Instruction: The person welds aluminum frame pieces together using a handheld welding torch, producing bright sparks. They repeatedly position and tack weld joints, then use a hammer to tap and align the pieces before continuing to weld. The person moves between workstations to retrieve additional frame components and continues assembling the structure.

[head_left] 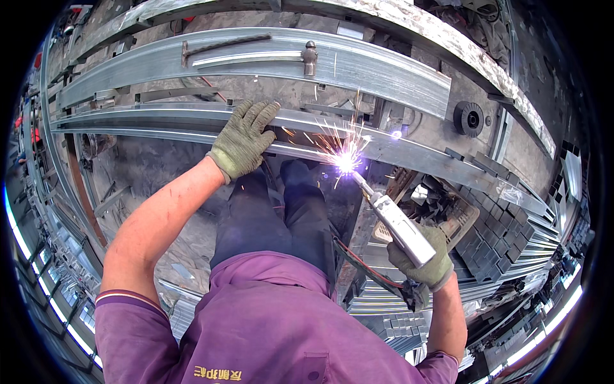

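My left hand (245, 137), in an olive-green glove, lies across long galvanized steel bars (147, 133). Its fingers are stretched over them and the thumb stands apart. In my gloved right hand (423, 257) is a welding torch (401, 227) with a silvery-white body, its narrow nozzle angled up and left. A bright violet-white arc (346, 162) burns at the tip against the near edge of the steel, throwing orange sparks. Glare hides the exact spot where it meets the metal. To the right, the wider steel bar (435, 157) runs on past the arc.
Beyond the work, a wide steel channel (390, 72) carries a ball-peen hammer (310, 59) and a twisted-handle chipping hammer (224, 47). A black spool (469, 119) lies at right. Nearer are a beige crate (462, 224) of scraps, stacked square tubes (495, 246) and a torch cable (371, 270).
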`<action>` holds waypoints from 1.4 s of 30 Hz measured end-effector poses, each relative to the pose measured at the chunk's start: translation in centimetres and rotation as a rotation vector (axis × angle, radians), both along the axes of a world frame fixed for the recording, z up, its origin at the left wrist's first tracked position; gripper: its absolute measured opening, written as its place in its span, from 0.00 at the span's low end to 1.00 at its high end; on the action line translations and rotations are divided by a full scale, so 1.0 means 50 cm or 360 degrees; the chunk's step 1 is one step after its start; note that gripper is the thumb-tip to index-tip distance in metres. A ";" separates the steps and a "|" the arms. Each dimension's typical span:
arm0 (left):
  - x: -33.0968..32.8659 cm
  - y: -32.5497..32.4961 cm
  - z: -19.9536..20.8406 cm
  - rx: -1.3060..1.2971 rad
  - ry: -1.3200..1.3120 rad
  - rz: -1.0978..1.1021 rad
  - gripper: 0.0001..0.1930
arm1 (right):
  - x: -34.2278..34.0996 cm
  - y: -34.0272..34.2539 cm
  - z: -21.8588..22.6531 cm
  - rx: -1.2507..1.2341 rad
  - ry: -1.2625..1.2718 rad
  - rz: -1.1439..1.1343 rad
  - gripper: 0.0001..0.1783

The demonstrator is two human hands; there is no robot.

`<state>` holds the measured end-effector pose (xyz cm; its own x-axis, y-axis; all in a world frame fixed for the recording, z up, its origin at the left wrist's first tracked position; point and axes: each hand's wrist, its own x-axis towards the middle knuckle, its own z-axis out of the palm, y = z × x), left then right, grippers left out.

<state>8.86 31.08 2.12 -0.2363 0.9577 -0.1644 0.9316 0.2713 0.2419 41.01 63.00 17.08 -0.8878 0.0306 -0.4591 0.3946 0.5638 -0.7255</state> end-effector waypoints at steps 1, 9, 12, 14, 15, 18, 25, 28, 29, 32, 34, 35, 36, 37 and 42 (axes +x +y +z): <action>-0.001 0.001 0.001 -0.0002 -0.0002 -0.0003 0.25 | 0.001 0.000 0.000 0.0005 0.0002 0.0001 0.23; 0.001 0.005 0.002 0.0009 -0.0030 -0.0011 0.25 | 0.040 -0.011 -0.028 0.0277 -0.0206 -0.0146 0.20; 0.001 -0.001 -0.002 0.0036 0.0009 0.0004 0.24 | 0.040 -0.002 -0.015 0.0094 -0.0240 -0.0333 0.17; 0.003 0.000 -0.001 0.0033 0.0018 0.0006 0.24 | 0.045 0.004 -0.005 -0.0080 -0.0258 -0.0443 0.18; 0.005 0.000 0.001 0.0011 0.0009 0.0011 0.24 | 0.040 0.002 0.002 -0.0091 -0.0220 -0.0395 0.19; 0.002 0.005 0.007 -0.0015 0.0003 0.0008 0.24 | 0.020 0.005 0.007 -0.0059 -0.0010 -0.0153 0.21; 0.001 0.003 0.001 0.0045 0.0002 -0.0006 0.23 | -0.012 -0.016 -0.008 -0.0158 0.0089 -0.0207 0.08; 0.002 0.002 0.003 0.0031 0.0015 -0.0001 0.23 | -0.008 -0.005 -0.015 -0.0109 0.0061 -0.0090 0.18; 0.002 0.002 0.002 0.0035 0.0008 0.0002 0.24 | -0.009 -0.006 -0.017 -0.0118 0.0069 -0.0100 0.17; 0.002 0.000 0.001 0.0035 -0.0009 0.0010 0.24 | -0.014 -0.006 -0.023 -0.0125 0.0061 -0.0099 0.15; 0.001 0.001 0.004 0.0022 -0.0019 0.0011 0.24 | -0.018 -0.003 -0.023 -0.0096 0.0014 -0.0057 0.14; 0.002 0.001 0.001 0.0028 -0.0009 0.0008 0.24 | -0.021 -0.003 -0.022 -0.0106 0.0005 -0.0079 0.14; 0.003 -0.001 -0.002 0.0034 0.0001 0.0006 0.24 | -0.023 -0.005 -0.020 -0.0115 -0.0003 -0.0101 0.13; 0.003 -0.001 -0.004 0.0039 0.0012 0.0002 0.24 | -0.024 -0.006 -0.019 -0.0126 -0.0011 -0.0124 0.13; 0.003 -0.003 -0.005 0.0039 0.0022 0.0001 0.24 | -0.029 -0.007 -0.017 -0.0147 -0.0046 -0.0169 0.13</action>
<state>8.98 30.93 1.89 -0.2391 0.9612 -0.1377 0.9346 0.2663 0.2358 39.55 62.67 16.24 -0.8681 0.0802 -0.4898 0.4702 0.4490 -0.7598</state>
